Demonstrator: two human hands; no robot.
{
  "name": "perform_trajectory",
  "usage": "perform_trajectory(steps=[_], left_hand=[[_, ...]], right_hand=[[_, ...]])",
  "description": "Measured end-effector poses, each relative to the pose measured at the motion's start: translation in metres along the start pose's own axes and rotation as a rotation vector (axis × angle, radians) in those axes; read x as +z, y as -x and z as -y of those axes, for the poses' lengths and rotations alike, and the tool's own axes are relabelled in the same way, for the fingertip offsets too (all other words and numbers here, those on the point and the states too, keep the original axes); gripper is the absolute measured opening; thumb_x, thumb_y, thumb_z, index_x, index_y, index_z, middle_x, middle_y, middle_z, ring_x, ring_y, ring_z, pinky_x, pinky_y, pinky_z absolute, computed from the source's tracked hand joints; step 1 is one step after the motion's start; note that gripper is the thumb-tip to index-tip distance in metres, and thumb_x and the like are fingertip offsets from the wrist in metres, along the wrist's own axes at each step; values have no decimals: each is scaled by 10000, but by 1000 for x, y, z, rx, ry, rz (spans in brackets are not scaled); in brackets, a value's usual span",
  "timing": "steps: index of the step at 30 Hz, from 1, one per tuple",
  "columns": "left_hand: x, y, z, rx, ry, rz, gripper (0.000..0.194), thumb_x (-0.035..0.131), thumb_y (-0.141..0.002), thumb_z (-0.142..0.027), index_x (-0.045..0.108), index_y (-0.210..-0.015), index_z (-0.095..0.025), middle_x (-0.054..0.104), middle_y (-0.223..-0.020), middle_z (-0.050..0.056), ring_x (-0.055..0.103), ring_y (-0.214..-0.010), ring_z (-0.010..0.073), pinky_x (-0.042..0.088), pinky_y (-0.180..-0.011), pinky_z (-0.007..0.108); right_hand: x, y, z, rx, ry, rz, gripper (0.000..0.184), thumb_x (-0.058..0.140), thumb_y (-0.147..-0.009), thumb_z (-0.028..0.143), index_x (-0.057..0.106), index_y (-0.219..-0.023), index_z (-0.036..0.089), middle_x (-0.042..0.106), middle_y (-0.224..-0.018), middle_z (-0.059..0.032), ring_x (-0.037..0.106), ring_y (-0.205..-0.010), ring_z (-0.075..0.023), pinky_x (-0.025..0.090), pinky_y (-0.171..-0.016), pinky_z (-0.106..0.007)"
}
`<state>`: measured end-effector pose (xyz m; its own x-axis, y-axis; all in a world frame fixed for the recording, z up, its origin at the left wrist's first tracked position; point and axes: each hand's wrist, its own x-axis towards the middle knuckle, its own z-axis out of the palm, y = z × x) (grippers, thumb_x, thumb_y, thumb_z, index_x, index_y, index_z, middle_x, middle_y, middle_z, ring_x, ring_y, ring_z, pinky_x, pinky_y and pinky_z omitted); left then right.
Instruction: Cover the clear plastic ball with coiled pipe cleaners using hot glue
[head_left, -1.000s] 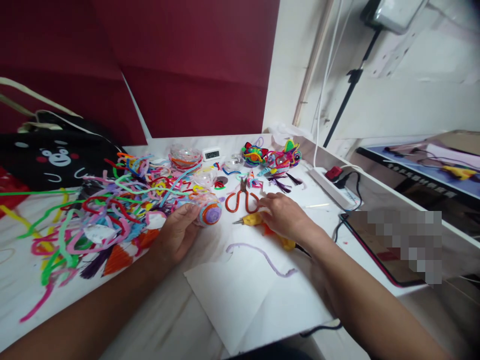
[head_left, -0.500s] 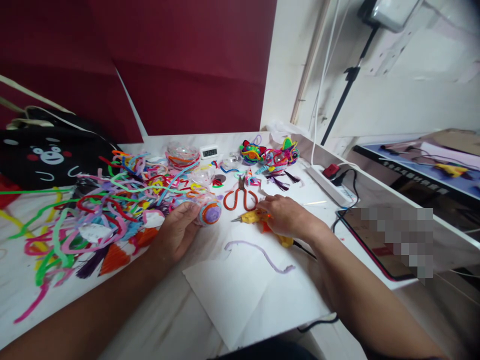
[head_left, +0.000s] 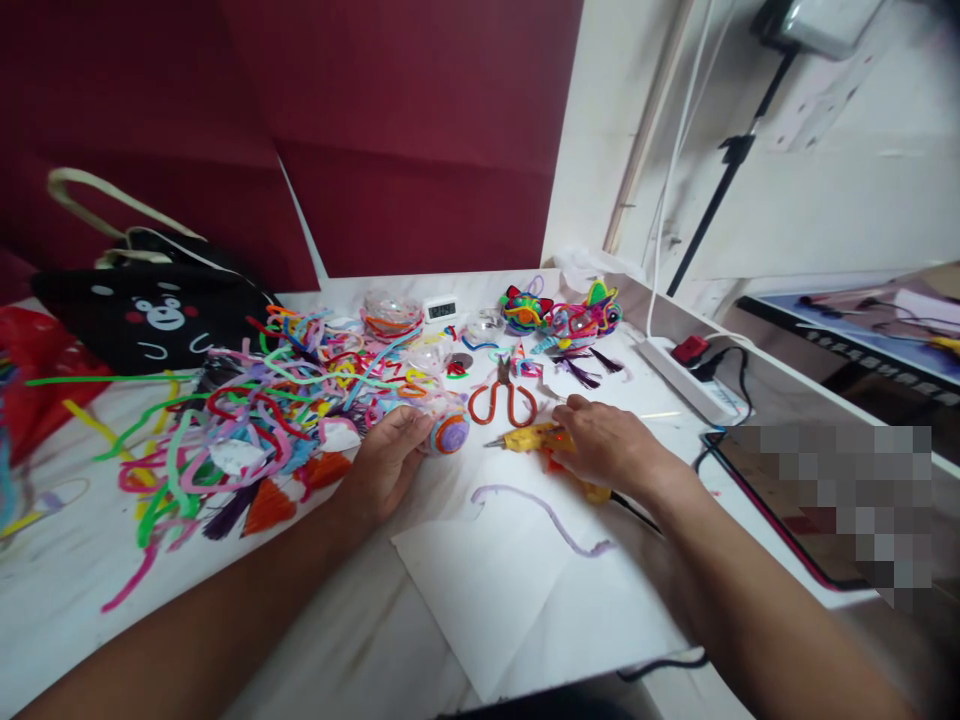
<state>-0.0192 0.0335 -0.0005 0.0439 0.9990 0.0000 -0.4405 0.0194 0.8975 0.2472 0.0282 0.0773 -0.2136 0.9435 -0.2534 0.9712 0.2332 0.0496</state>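
Observation:
My left hand (head_left: 394,455) is closed around a round, clear craft ball (head_left: 452,432) wrapped with purple, orange and blue pipe cleaner. My right hand (head_left: 611,440) is closed over the rear of a yellow hot glue gun (head_left: 529,438), whose metal nozzle points left towards the ball. Palm and wrist hide part of the gun. Between and beyond the hands lie scissors (head_left: 504,395) with orange handles, blades apart and pointing away. A lilac pipe cleaner (head_left: 544,505) curves across the white paper (head_left: 487,590) nearer to me.
A heap of coloured pipe cleaners (head_left: 247,420) spreads over the left side. At the back stand a small digital clock (head_left: 440,310) and finished-looking pipe-cleaner figures (head_left: 525,308). A power strip (head_left: 686,380) runs along the right edge, near a dark-edged tablet-like board (head_left: 795,520). A black bag (head_left: 150,320) sits at left.
The camera has turned slightly left, so everything appears shifted to the right. Both hands keep their holds, with little movement relative to the table.

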Motion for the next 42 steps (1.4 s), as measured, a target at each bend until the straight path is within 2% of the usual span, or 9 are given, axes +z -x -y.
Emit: perform_trajectory(steps=[6, 10, 19, 23, 25, 31, 35, 38, 42], left_hand=[[-1, -3, 1, 15, -2, -32, 426, 1081, -598, -401, 730, -723, -195, 748, -745, -10, 664, -738, 154, 540, -729, 273], [-2, -2, 3, 9, -15, -33, 378, 1056, -645, -356, 726, -729, -193, 729, -711, -16, 641, -704, 150, 517, -699, 278], [-3, -4, 4, 2, -3, -44, 303, 1001, -712, -278, 709, -738, -202, 744, -756, -3, 669, -744, 173, 532, -752, 294], [-3, -4, 4, 1, 10, -53, 305, 1013, -703, -272, 720, -743, -199, 732, -739, -10, 663, -729, 162, 534, -743, 280], [-1, -3, 4, 6, 24, -54, 322, 1029, -676, -278, 726, -743, -193, 750, -765, -3, 674, -750, 160, 546, -760, 274], [5, -3, 1, 8, 82, -47, 293, 1013, -681, -258, 732, -739, -197, 760, -779, -11, 709, -804, 173, 586, -817, 276], [6, -3, -2, -16, 130, -66, 235, 967, -714, -211, 736, -754, -206, 810, -870, 19, 758, -924, 224, 610, -861, 288], [5, -5, -4, -51, 162, -97, 154, 891, -775, -165, 743, -786, -209, 844, -961, 49, 777, -1018, 247, 630, -895, 299], [3, -9, -6, -120, 186, -151, 91, 722, -888, -132, 788, -928, -181, 865, -1041, 88, 798, -994, 224, 660, -884, 321]], right_hand=[[-5, 9, 3, 73, 28, 15, 365, 584, -1072, 346, 723, -1321, 118, 760, -1351, -242, 776, -1216, -391, 581, -914, -427], [-5, 9, -3, 84, 9, 63, 382, 630, -1051, 404, 715, -1313, 139, 798, -1292, -235, 777, -1216, -390, 560, -910, -416], [7, 12, -24, 59, -71, 85, 439, 713, -993, 377, 643, -1373, 169, 818, -1242, -167, 797, -1091, -320, 500, -818, -351], [17, 20, -28, 67, -98, 96, 388, 715, -992, 483, 711, -1203, 157, 823, -1149, -181, 786, -1029, -348, 445, -740, -359], [23, 22, -29, 54, -149, 91, 355, 740, -974, 498, 729, -1096, 165, 823, -1087, -168, 775, -975, -341, 409, -708, -353], [33, 20, -32, 61, -313, 18, 154, 765, -936, 328, 702, -955, 189, 801, -960, -103, 711, -828, -237, 394, -679, -309], [36, 19, -37, 45, -476, -30, 153, 713, -935, 298, 638, -842, 202, 747, -852, -49, 639, -739, -181, 408, -641, -284], [41, 15, -42, 49, -624, -69, 150, 697, -912, 311, 630, -827, 207, 703, -784, -12, 604, -684, -162, 428, -611, -274], [49, 3, -47, 96, -757, -128, 129, 693, -881, 326, 632, -880, 212, 657, -705, 22, 581, -602, -154, 452, -575, -276]])
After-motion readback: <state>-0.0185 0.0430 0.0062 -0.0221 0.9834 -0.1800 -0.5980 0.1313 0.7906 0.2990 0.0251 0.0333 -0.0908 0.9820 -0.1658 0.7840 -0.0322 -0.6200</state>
